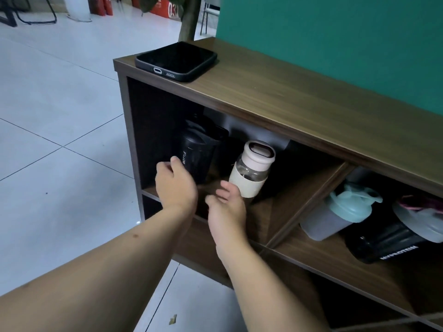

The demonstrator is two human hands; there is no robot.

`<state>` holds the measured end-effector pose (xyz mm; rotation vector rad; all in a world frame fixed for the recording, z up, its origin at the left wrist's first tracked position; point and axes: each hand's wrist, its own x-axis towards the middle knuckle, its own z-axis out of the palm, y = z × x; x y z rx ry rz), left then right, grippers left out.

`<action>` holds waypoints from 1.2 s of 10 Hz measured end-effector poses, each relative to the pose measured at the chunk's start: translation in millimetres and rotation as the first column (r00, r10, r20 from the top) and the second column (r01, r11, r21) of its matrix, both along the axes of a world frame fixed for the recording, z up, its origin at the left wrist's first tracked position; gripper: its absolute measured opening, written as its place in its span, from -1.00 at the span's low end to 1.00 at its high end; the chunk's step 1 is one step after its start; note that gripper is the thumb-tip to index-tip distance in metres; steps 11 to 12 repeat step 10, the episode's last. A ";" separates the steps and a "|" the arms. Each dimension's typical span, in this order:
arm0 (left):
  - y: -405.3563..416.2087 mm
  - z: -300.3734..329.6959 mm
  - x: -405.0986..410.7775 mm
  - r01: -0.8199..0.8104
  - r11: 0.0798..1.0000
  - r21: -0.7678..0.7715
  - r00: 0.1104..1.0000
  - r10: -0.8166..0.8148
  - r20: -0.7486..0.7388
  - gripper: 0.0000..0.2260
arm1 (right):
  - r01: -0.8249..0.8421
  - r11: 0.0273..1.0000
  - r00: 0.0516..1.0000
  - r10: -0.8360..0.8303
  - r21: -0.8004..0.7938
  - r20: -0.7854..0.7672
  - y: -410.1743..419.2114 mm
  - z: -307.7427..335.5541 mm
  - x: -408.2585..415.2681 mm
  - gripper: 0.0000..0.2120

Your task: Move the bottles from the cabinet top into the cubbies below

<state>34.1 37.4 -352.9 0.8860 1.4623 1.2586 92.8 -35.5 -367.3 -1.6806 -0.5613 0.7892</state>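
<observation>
A black shaker bottle (200, 154) and a cream bottle with a pale pink lid (251, 171) stand in the left upper cubby of the wooden cabinet (299, 104). The right cubby holds a grey shaker with a mint lid (335, 216) and a black shaker with a clear lid (393, 243), both leaning. My left hand (175, 185) hovers just in front of the black bottle, fingers loosely curled, holding nothing. My right hand (227, 209) is open just below and left of the cream bottle, apart from it.
A black phone (176, 59) lies on the left end of the cabinet top. A green wall (335, 39) rises behind the cabinet. Pale floor tiles (60, 116) spread to the left. Lower cubbies (347, 305) sit beneath the shelf.
</observation>
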 end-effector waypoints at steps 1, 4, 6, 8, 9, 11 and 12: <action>27.3 4.9 -11.4 0.059 0.998 -0.010 0.998 -0.059 0.002 -0.54 | -0.102 0.993 0.994 0.103 0.052 -0.022 19.0 5.0 -0.3 -0.29; 62.2 -10.8 -17.4 0.388 0.919 -0.072 0.835 -0.318 0.449 -0.58 | -0.129 0.990 0.992 0.128 0.064 0.025 57.1 7.1 -25.6 0.03; 56.1 -17.5 -12.3 0.474 0.877 -0.077 0.804 -0.396 0.443 -0.55 | -0.092 0.991 0.996 0.091 0.101 0.016 61.8 6.7 -17.6 -0.03; 42.6 -13.5 -11.9 0.496 0.866 -0.056 0.782 -0.418 0.462 -0.59 | -0.087 0.989 0.996 0.088 0.120 -0.001 57.9 3.2 -13.6 -0.03; 42.5 -20.3 -12.4 0.487 0.870 -0.079 0.799 -0.407 0.442 -0.53 | -0.126 0.992 0.992 0.126 0.032 0.002 50.2 5.7 -14.6 0.03; 37.9 -32.5 -20.2 0.385 0.913 -0.135 0.891 -0.330 0.313 -0.32 | -0.244 0.963 0.969 0.247 -0.110 0.014 7.1 18.3 -27.9 -0.11; 37.9 -32.5 -20.2 0.385 0.913 -0.135 0.891 -0.330 0.313 -0.32 | -0.244 0.963 0.969 0.247 -0.110 0.014 7.1 18.3 -27.9 -0.11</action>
